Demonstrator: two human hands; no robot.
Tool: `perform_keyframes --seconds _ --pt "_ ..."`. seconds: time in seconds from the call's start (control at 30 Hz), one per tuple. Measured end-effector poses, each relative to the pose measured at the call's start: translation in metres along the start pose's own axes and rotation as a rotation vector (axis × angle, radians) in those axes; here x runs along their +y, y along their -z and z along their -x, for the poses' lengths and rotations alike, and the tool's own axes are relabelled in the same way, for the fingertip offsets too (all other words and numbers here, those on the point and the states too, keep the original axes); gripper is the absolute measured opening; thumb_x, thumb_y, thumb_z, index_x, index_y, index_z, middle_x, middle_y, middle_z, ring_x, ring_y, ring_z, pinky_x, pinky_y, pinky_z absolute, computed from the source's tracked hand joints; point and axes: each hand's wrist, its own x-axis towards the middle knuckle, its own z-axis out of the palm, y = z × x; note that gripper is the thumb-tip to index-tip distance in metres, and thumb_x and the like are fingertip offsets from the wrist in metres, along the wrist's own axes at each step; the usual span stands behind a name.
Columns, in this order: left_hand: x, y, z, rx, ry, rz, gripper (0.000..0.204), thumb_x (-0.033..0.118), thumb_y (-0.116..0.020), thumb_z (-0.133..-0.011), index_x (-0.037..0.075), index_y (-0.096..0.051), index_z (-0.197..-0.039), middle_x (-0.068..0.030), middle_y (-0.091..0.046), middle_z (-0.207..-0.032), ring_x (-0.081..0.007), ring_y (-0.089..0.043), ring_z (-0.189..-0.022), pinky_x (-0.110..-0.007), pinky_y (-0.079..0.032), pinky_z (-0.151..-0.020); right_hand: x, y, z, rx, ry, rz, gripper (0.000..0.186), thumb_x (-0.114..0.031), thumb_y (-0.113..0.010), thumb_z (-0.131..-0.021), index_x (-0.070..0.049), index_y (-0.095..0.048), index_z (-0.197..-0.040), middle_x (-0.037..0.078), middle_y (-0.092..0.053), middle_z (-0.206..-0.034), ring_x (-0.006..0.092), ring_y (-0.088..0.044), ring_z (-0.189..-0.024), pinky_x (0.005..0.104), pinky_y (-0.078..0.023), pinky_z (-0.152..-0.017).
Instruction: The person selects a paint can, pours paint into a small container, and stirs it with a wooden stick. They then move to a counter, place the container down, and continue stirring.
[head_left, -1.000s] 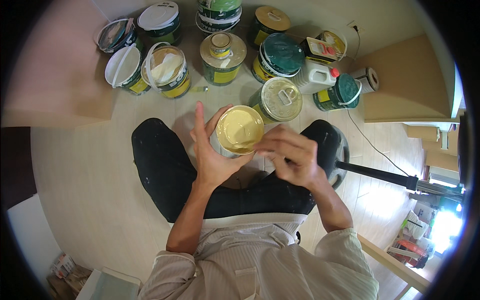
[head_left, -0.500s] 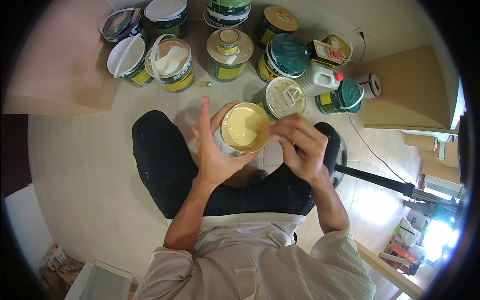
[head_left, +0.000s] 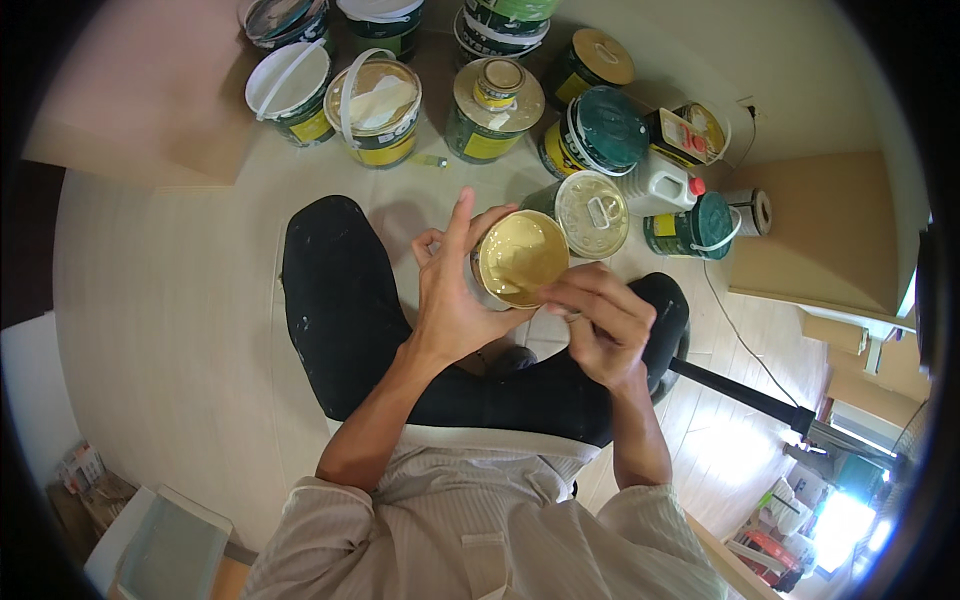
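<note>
My left hand (head_left: pixel 445 300) is wrapped around the side of a small round can (head_left: pixel 524 222), its index finger pointing up past the wall. Creamy pale yellow paint (head_left: pixel 515 255) lies inside, its surface streaked and glossy. At the can's right rim, the fingers of my right hand (head_left: pixel 608 322) are pinched together, slightly blurred. Something thin seems to reach from them into the paint, but I cannot make out what it is. Just behind the can sits a larger tin with a metal lid (head_left: pixel 592 215) and a folded handle.
Paint buckets line the wall, among them a white-handled bucket (head_left: pixel 378 110), a tin with a small can on top (head_left: pixel 495 115) and a green-lidded bucket (head_left: pixel 608 130). A white jug (head_left: pixel 660 185) has a red cap. A black pole (head_left: pixel 740 390) extends rightward beside my knee.
My right fingers have come over the can's rim, and the paint surface looks more disturbed. My left hand keeps its hold on the can. The whole view has shifted slightly.
</note>
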Motion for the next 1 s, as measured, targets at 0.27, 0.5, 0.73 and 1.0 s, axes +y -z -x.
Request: perform_keyframes --seconds 0.27,0.5,0.73,1.0 --pt "0.0 -0.001 0.0 0.014 -0.003 -0.018 0.138 0.032 -0.101 -0.066 0.003 -0.015 -0.169 -0.0095 -0.066 -0.149 -0.0236 -0.065 -0.129 -0.051 -0.028 -0.104 0.001 0.004 0.002 0.048 -0.04 0.064 0.029 0.018 -0.065 -0.077 0.005 -0.078 -0.1 0.016 -0.076 -0.098 0.03 -0.074 -0.09 0.0376 -0.06 -0.082" --pt "0.0 -0.004 0.0 0.002 0.009 -0.008 0.138 0.031 -0.101 -0.065 0.004 -0.015 -0.169 -0.0078 -0.066 -0.149 -0.0241 -0.066 -0.127 -0.051 -0.029 -0.104 -0.003 0.003 0.003 -0.014 -0.086 -0.003 0.019 0.013 -0.074 -0.082 0.005 -0.079 -0.098 0.015 -0.076 -0.097 0.0281 -0.074 -0.088 0.036 -0.059 -0.081" --pt "0.004 -0.012 -0.002 -0.029 0.009 0.009 0.137 0.031 -0.101 -0.065 0.005 -0.015 -0.169 -0.0079 -0.067 -0.148 -0.0244 -0.066 -0.127 -0.05 -0.028 -0.105 0.007 -0.001 -0.008 0.08 -0.059 0.078 0.027 0.014 -0.073 -0.081 0.001 -0.08 -0.104 0.014 -0.076 -0.103 0.0289 -0.074 -0.092 0.0367 -0.06 -0.082" --pt "0.001 -0.018 -0.001 -0.02 0.016 0.055 0.137 0.027 -0.101 -0.065 0.005 -0.015 -0.168 -0.0109 -0.068 -0.146 -0.0258 -0.066 -0.131 -0.05 -0.028 -0.106 0.003 0.026 0.004 0.042 -0.138 0.094 0.019 0.01 -0.077 -0.082 0.002 -0.08 -0.1 0.015 -0.076 -0.096 0.0272 -0.075 -0.087 0.0352 -0.06 -0.078"
